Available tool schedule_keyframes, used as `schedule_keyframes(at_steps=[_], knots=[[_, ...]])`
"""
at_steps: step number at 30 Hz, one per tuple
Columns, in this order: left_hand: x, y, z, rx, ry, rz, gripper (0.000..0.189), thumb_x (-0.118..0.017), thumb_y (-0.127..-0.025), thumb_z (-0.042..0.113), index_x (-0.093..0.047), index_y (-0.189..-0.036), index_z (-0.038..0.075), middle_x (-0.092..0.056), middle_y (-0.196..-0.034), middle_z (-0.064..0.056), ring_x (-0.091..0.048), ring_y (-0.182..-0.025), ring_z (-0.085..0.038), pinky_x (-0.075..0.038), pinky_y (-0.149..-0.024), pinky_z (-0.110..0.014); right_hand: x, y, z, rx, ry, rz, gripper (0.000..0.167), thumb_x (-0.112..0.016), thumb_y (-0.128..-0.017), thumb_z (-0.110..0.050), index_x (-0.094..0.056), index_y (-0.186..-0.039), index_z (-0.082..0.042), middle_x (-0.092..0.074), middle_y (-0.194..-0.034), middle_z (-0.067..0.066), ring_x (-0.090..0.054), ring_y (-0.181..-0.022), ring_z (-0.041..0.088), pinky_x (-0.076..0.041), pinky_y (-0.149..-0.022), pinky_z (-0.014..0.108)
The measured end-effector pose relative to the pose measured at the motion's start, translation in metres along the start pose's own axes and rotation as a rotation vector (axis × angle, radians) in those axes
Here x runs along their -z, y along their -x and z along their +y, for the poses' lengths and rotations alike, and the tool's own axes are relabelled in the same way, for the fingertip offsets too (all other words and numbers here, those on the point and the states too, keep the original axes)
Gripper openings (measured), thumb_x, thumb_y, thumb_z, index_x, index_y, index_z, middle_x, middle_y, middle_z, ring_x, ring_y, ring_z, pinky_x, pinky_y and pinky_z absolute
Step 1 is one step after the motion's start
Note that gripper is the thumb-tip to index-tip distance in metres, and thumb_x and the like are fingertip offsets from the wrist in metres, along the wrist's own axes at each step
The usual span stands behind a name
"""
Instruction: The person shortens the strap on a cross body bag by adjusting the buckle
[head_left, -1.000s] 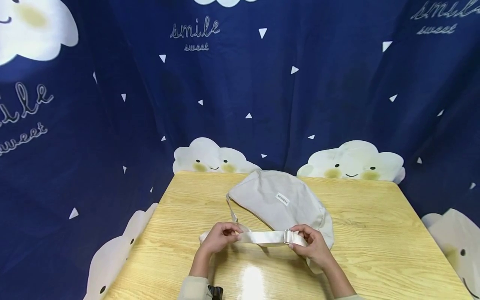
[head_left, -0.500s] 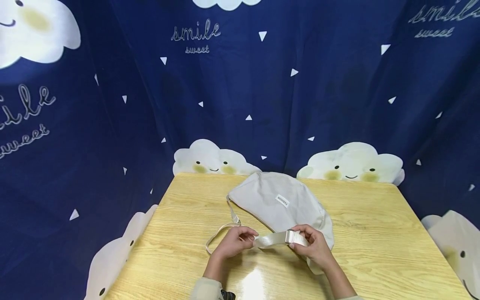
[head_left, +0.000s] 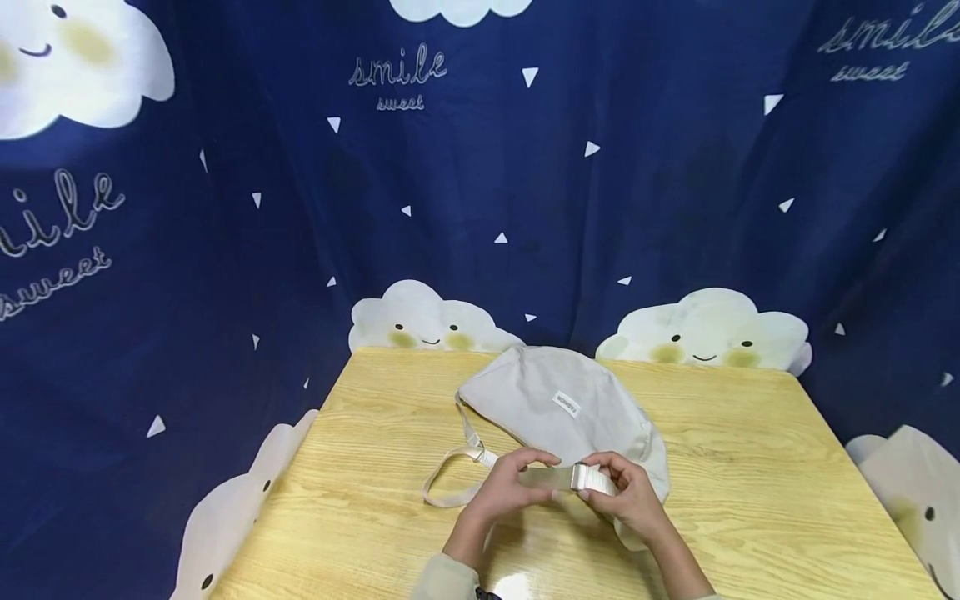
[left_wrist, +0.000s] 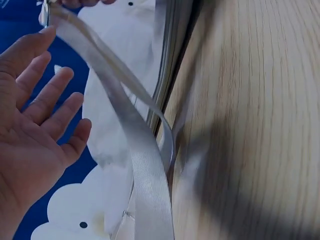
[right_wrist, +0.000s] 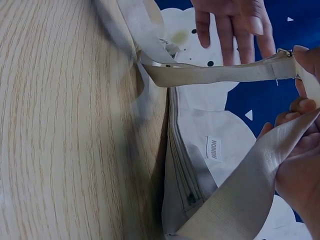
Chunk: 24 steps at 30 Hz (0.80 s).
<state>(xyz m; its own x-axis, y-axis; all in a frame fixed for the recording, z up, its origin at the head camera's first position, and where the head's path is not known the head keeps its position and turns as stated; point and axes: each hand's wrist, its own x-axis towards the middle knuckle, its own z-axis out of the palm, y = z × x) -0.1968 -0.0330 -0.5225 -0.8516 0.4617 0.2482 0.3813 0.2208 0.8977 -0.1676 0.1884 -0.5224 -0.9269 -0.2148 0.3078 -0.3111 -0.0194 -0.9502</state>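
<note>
A pale grey fabric bag [head_left: 536, 387] with a small FASHION label lies on the table, its zipper [right_wrist: 181, 150] edge facing me. My right hand [head_left: 628, 493] pinches the bag's beige webbing strap [right_wrist: 215, 75] right beside a metal slide buckle [head_left: 578, 477]. Across from it, my left hand [head_left: 507, 485] stands with fingers spread and relaxed around the strap. In the left wrist view the left fingers [left_wrist: 50, 95] are apart from the strap, the thumb tip close to the buckle. A loop of strap [head_left: 437, 477] trails onto the table at the left.
The light wood table [head_left: 750, 467] reaches back to a dark blue curtain [head_left: 450, 167] printed with clouds and triangles. The bag's far edge lies near the table's back edge.
My left hand has let go of the strap and slid right toward the buckle. The trailing loop at the left has come into view. My right hand stays at the buckle.
</note>
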Motion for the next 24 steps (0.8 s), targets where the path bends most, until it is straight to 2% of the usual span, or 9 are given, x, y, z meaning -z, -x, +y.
schedule_keyframes(at_steps=[4, 8, 11, 14, 16, 21, 24], knots=[[-0.008, -0.004, 0.001, -0.018, 0.022, -0.021, 0.045, -0.079, -0.071, 0.005, -0.065, -0.113, 0.011, -0.062, -0.116, 0.005, -0.050, -0.115, -0.016, -0.036, -0.097, -0.041, 0.000, 0.001, 0.001, 0.010, 0.008, -0.002, 0.037, -0.071, -0.072, 0.013, -0.056, -0.105, 0.009, -0.059, -0.077, 0.012, -0.055, -0.069, 0.012, -0.046, -0.058, 0.025], [-0.013, -0.007, 0.003, 0.006, 0.030, -0.030, 0.046, -0.080, -0.071, 0.006, -0.066, -0.113, 0.016, -0.061, -0.116, 0.008, -0.047, -0.119, -0.018, -0.033, -0.100, -0.040, 0.000, 0.001, 0.000, 0.025, 0.018, -0.005, 0.036, -0.071, -0.071, 0.014, -0.056, -0.105, 0.010, -0.058, -0.076, 0.013, -0.054, -0.068, 0.011, -0.046, -0.058, 0.025], [-0.015, -0.007, 0.003, 0.025, 0.053, -0.030, 0.040, -0.079, -0.072, 0.007, -0.067, -0.109, 0.017, -0.063, -0.109, 0.009, -0.054, -0.109, -0.015, -0.038, -0.095, -0.044, 0.000, 0.001, 0.000, 0.028, 0.002, -0.016, 0.036, -0.070, -0.072, 0.014, -0.056, -0.104, 0.011, -0.058, -0.077, 0.012, -0.054, -0.069, 0.010, -0.046, -0.058, 0.024], [-0.015, -0.006, 0.000, 0.009, 0.071, -0.014, 0.033, -0.079, -0.073, 0.009, -0.068, -0.104, 0.014, -0.065, -0.102, 0.006, -0.057, -0.097, -0.012, -0.041, -0.089, -0.047, 0.001, 0.001, -0.001, 0.026, -0.029, -0.038, 0.035, -0.069, -0.073, 0.014, -0.055, -0.105, 0.013, -0.059, -0.079, 0.014, -0.055, -0.070, 0.010, -0.047, -0.059, 0.023], [-0.014, -0.005, 0.000, -0.005, 0.079, 0.002, 0.032, -0.079, -0.072, 0.009, -0.068, -0.101, 0.011, -0.066, -0.100, 0.002, -0.057, -0.095, -0.010, -0.042, -0.089, -0.045, 0.003, 0.001, -0.001, 0.029, -0.041, -0.051, 0.035, -0.069, -0.074, 0.014, -0.055, -0.106, 0.014, -0.059, -0.081, 0.015, -0.055, -0.071, 0.010, -0.048, -0.059, 0.023], [-0.007, 0.000, 0.024, -0.020, 0.184, -0.011, 0.036, -0.081, -0.068, 0.002, -0.065, -0.101, -0.001, -0.063, -0.096, -0.012, -0.059, -0.090, -0.019, -0.047, -0.083, -0.036, 0.005, 0.002, 0.002, 0.028, -0.064, -0.079, 0.035, -0.069, -0.075, 0.012, -0.056, -0.108, 0.015, -0.062, -0.087, 0.019, -0.058, -0.075, 0.011, -0.050, -0.061, 0.023], [-0.004, 0.001, 0.034, -0.011, 0.185, -0.016, 0.040, -0.081, -0.068, 0.002, -0.065, -0.103, -0.002, -0.061, -0.092, -0.015, -0.058, -0.080, -0.024, -0.049, -0.071, -0.027, 0.005, 0.002, 0.003, 0.012, -0.076, -0.088, 0.036, -0.069, -0.076, 0.011, -0.055, -0.108, 0.016, -0.063, -0.092, 0.021, -0.059, -0.077, 0.012, -0.051, -0.063, 0.024]])
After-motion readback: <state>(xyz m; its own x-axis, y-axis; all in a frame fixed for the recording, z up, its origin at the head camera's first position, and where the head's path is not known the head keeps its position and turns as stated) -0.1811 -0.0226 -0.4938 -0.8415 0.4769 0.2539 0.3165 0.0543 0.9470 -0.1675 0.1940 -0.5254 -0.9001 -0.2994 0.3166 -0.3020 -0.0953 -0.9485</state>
